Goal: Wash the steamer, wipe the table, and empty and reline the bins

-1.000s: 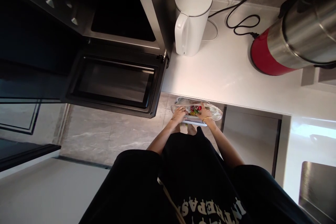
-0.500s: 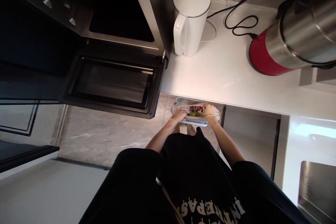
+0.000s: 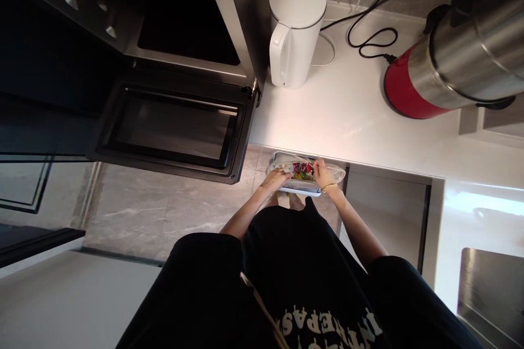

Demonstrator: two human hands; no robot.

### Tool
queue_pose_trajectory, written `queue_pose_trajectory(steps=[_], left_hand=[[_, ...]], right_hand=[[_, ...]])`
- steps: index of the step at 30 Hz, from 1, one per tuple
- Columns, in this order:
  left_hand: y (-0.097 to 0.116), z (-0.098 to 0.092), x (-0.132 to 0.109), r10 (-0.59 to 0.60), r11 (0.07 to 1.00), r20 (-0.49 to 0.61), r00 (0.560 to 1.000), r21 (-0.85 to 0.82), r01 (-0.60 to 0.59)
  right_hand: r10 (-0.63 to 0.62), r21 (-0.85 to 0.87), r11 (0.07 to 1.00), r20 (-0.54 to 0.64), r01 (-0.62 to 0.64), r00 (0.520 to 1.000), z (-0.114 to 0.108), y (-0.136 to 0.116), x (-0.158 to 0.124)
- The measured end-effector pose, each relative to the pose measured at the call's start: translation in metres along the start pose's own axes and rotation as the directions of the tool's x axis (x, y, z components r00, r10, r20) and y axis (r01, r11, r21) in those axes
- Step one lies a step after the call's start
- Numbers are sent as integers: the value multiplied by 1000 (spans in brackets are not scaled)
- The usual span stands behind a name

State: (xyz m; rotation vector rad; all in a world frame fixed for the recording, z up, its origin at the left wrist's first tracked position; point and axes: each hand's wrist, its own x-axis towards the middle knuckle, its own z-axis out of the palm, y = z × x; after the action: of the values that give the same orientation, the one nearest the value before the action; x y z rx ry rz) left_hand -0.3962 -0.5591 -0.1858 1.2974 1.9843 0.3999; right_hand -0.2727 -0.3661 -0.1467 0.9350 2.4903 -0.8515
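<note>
Below the counter's front edge is a pale-rimmed tray point(image 3: 301, 192) lined with silvery foil. A clear plastic bag point(image 3: 336, 174) lies across it, with red, green and yellow pieces of food point(image 3: 303, 170) showing in the middle. My left hand point(image 3: 277, 179) grips the bag's left part, fingers together over the plastic. Toward the right end, my right hand point(image 3: 323, 173) has its fingers bent and closed on the plastic, beside the food. A thin bracelet circles the right wrist. My fingertips are small in view and partly hidden by the film.
An oven door point(image 3: 172, 125) hangs open at the left, jutting out over the tiled floor. On the white counter point(image 3: 327, 114) stand a white jug with a handle point(image 3: 297, 27) and a steel appliance with a red base point(image 3: 409, 84). Black cords point(image 3: 368, 43) run behind them. A sink point(image 3: 491, 289) is at right.
My right hand has shifted slightly, its fingers now raised and more tightly bent on the plastic. More of the red food shows. My left hand stays on the bag's left part.
</note>
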Motion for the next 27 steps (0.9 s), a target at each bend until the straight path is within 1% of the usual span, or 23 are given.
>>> queue_pose_trajectory(steps=[2,4,6,8,10,11,12,13,14,15,16,17,18,19,21,23,25,27], left_hand=[[-6,-2,-4,-25,1000,45,999,16,24],[-12,-4,-6,-71,996,96,993,63,65],[-19,-5,-6,-108,988,129,986,123,92],[-23,-6,-6,-114,983,125,986,157,94],[-24,-8,-7,-117,980,81,990,168,103],[-24,-9,-8,-115,979,46,992,174,105],[-24,-10,-9,-112,977,6,994,182,109],[-23,-11,-11,-115,975,-34,993,189,119],[-23,-11,-13,-128,972,-73,989,191,139],[-22,-12,-14,-149,969,-111,983,182,167],[-22,-12,-15,-177,966,-143,974,165,200],[-22,-12,-15,-213,961,-166,963,144,238],[-24,-12,-15,-253,952,-175,951,127,277],[-26,-11,-15,-299,940,-169,939,119,320],[-33,-10,-14,-397,905,-126,909,114,411],[-41,-9,-15,-476,871,-94,875,91,483],[-48,-9,-17,-506,857,-96,857,59,512],[-53,-8,-20,-533,842,-120,838,23,539]], right_hand=[[4,-13,1000,59,-3,998,2,0,1],[-8,-79,997,54,13,998,4,2,0],[24,-169,985,41,-17,999,6,7,-1],[133,-247,962,46,-117,990,7,17,-1],[286,-274,924,34,-266,958,10,34,1],[364,-239,906,16,-350,931,12,44,2],[433,-151,891,2,-428,901,14,54,4],[491,-4,871,0,-491,871,17,64,6],[531,174,833,13,-525,847,19,73,8],[549,345,778,34,-525,835,22,80,10],[545,483,721,47,-497,837,25,85,10],[532,575,678,46,-458,845,28,87,10],[518,626,657,30,-420,855,30,87,10],[503,649,656,3,-385,864,32,85,8],[481,678,660,-52,-323,875,33,79,2],[464,727,639,-103,-252,880,29,73,-6],[457,797,580,-149,-167,877,23,68,-17],[450,858,504,-169,-94,877,14,66,-27]])
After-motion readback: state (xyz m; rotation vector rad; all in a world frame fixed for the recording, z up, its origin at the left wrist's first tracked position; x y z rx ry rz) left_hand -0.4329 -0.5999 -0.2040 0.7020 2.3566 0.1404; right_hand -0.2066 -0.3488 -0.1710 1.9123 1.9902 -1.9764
